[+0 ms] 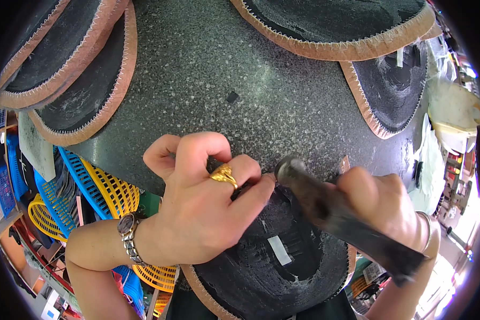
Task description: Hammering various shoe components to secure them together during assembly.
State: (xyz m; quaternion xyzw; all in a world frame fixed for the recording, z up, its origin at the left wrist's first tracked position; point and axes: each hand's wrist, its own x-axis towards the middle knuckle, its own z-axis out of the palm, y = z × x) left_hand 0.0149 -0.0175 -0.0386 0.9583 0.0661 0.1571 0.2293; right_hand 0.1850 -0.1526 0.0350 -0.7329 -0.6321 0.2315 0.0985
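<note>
My right hand [378, 200] is wrapped round a hammer [330, 205], partly blurred. Its round steel face is just right of my left fingertips. My left hand [202, 197], with a gold ring and a wristwatch, has its fingers curled and closed at the upper edge of a black rounded panel [234, 288]. What exactly the fingertips pinch is hidden. The panel lies nearest me, with a tan border and a small white label [279, 250] at its middle.
The speckled dark worktop [197, 69] carries a small black scrap [232, 96]. Similar black panels with tan, zigzag-stitched borders lie in overlapping piles at the far left [85, 101] and far right [336, 24]. Yellow [112, 192] and blue [82, 173] plastic baskets stand beyond the left edge.
</note>
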